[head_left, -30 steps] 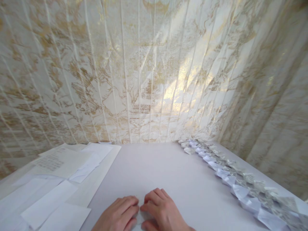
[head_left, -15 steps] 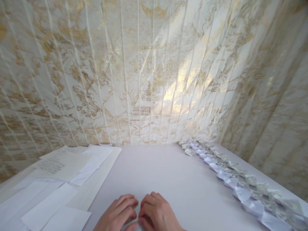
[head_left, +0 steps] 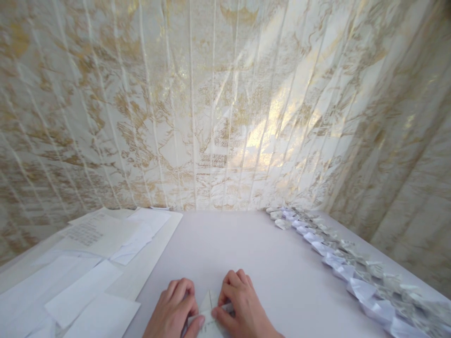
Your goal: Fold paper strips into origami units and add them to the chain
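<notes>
A small piece of folded paper (head_left: 209, 304) with faint marks and a pointed top lies at the bottom middle, on the pale table (head_left: 218, 244). My left hand (head_left: 175, 305) grips its left edge, thumb in front and fingers curled behind. On the opposite edge, my right hand (head_left: 241, 303) pinches the paper between thumb and bent fingers. The lower part of the paper runs out of view at the bottom.
Loose sheets and cut paper rectangles (head_left: 82, 288) lie in a pile at the left. Rows of folded paper pieces (head_left: 333, 260), white and printed grey, run along the right edge. A gold-patterned curtain (head_left: 197, 117) hangs behind the table.
My hands have moved apart, and the paper's pointed top now shows between them. Before, the hands were close together and largely hid it. The view has shifted slightly.
</notes>
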Available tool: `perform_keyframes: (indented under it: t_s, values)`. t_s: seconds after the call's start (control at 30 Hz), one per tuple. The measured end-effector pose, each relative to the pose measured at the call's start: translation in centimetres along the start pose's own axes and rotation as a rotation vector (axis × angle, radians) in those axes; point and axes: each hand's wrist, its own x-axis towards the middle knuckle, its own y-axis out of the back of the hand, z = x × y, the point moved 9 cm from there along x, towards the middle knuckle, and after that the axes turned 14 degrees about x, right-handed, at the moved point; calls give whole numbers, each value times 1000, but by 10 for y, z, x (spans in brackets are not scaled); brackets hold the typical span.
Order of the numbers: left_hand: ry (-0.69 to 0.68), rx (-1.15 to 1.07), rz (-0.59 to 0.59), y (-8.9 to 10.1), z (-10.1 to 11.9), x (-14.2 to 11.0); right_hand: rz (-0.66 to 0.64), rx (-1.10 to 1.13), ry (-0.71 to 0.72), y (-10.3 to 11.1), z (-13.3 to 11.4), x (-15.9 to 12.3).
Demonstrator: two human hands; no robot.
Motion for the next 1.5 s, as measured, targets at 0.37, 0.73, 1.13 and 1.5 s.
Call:
perform_keyframes:
  t_s: [0.37, 0.73, 1.13, 1.5]
  values:
    - [57, 44, -16, -3, -1, -1, 18, -59, -19, -4, -2, 0]
    - [65, -4, -98, 1, -12, -7, -61, 88, -153, 25, 10, -5]
    - [-88, -117, -152, -13, 20, 9, -110, 113, -172, 30, 15, -2]
    - [343, -976, -247, -20, -7, 14, -71, 767, -148, 3, 10, -3]
